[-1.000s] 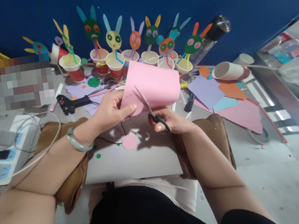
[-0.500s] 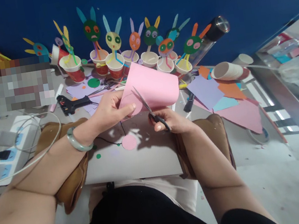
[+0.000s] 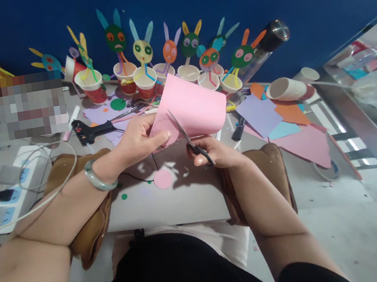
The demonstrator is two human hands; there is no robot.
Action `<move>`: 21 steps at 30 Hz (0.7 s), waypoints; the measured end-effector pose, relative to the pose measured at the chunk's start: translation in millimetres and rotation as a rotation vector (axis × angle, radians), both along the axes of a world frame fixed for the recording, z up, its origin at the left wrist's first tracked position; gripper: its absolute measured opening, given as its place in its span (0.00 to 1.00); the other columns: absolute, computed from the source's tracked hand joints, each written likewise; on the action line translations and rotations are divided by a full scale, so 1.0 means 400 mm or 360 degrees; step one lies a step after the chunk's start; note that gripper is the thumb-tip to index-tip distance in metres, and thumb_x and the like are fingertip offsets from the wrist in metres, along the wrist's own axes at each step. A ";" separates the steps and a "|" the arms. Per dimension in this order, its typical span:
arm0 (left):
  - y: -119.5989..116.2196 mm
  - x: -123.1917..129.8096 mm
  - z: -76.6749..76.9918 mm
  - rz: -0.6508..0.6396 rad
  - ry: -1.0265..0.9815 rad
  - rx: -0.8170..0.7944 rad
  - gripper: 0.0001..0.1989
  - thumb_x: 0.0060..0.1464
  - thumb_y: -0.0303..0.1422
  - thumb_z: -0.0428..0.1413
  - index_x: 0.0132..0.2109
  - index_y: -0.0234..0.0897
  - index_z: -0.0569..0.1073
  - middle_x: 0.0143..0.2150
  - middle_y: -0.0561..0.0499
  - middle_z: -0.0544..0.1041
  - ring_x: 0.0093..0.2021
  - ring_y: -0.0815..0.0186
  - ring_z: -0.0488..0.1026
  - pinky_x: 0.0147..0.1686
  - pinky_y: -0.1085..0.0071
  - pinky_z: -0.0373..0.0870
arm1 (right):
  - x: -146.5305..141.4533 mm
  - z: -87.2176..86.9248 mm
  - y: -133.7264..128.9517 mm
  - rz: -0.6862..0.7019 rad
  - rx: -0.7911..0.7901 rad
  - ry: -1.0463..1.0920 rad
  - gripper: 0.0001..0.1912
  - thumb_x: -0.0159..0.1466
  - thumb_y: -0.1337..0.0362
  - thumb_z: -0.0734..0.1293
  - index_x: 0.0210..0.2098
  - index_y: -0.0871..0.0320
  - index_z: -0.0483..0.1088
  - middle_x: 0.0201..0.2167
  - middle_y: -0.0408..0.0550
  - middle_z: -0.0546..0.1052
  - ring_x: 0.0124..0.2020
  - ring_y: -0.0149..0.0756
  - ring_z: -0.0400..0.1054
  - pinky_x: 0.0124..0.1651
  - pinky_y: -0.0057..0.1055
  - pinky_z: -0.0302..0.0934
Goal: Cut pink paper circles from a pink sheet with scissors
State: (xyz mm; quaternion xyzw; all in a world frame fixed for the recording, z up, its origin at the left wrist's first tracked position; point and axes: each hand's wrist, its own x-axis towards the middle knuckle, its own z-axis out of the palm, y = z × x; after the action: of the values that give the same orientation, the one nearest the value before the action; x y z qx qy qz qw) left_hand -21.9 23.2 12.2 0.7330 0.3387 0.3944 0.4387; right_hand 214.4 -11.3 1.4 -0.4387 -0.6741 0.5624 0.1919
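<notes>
My left hand (image 3: 143, 138) pinches a curved sheet of pink paper (image 3: 193, 104) at its left edge, thumb on top. A drawn round outline shows on the paper close to that thumb. My right hand (image 3: 211, 151) has its fingers in the black handles of a pair of scissors (image 3: 193, 145). The scissors' blades point up and left, lying at the paper beside the outline. Below my hands a cut pink paper circle (image 3: 162, 179) rests on the white board (image 3: 184, 203), next to a thin black cord.
Paper cups with rabbit-faced figures (image 3: 143, 53) line the back by the blue wall. A black glue gun (image 3: 94, 131) and power strip (image 3: 20, 186) are at left. Coloured paper sheets (image 3: 259, 113), stacked cups (image 3: 287, 89) and a tape roll (image 3: 327, 171) lie right.
The pink sheet's top edge has risen slightly and its right part has shifted a little. Both hands stay almost where they were, still holding the paper and the scissors.
</notes>
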 end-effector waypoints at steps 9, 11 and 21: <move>0.002 -0.002 0.002 -0.0060 -0.0046 -0.0081 0.05 0.51 0.30 0.57 0.29 0.34 0.73 0.25 0.51 0.77 0.26 0.68 0.73 0.25 0.74 0.68 | 0.000 0.005 0.002 0.0000 0.0011 -0.0027 0.37 0.43 0.31 0.73 0.23 0.60 0.66 0.18 0.38 0.63 0.23 0.27 0.53 0.26 0.28 0.45; 0.001 -0.002 0.004 -0.0046 -0.0048 -0.0066 0.05 0.50 0.30 0.57 0.29 0.34 0.73 0.25 0.51 0.77 0.26 0.68 0.73 0.25 0.74 0.68 | -0.001 0.004 0.002 -0.0012 -0.0005 -0.0017 0.36 0.43 0.31 0.74 0.23 0.60 0.65 0.19 0.38 0.63 0.23 0.26 0.52 0.26 0.27 0.45; -0.005 0.007 0.019 0.0002 -0.0105 -0.0201 0.05 0.48 0.31 0.58 0.28 0.34 0.72 0.23 0.52 0.76 0.23 0.67 0.75 0.22 0.75 0.70 | -0.003 0.002 0.002 -0.0049 -0.0023 -0.0031 0.37 0.42 0.31 0.73 0.21 0.58 0.62 0.18 0.37 0.61 0.22 0.25 0.51 0.25 0.27 0.43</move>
State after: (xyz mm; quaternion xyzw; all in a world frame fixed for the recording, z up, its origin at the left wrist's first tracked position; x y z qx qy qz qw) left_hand -19.2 21.2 20.0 0.6901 0.3487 0.3966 0.4948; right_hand 213.3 -10.3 2.2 -0.4558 -0.6652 0.5598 0.1907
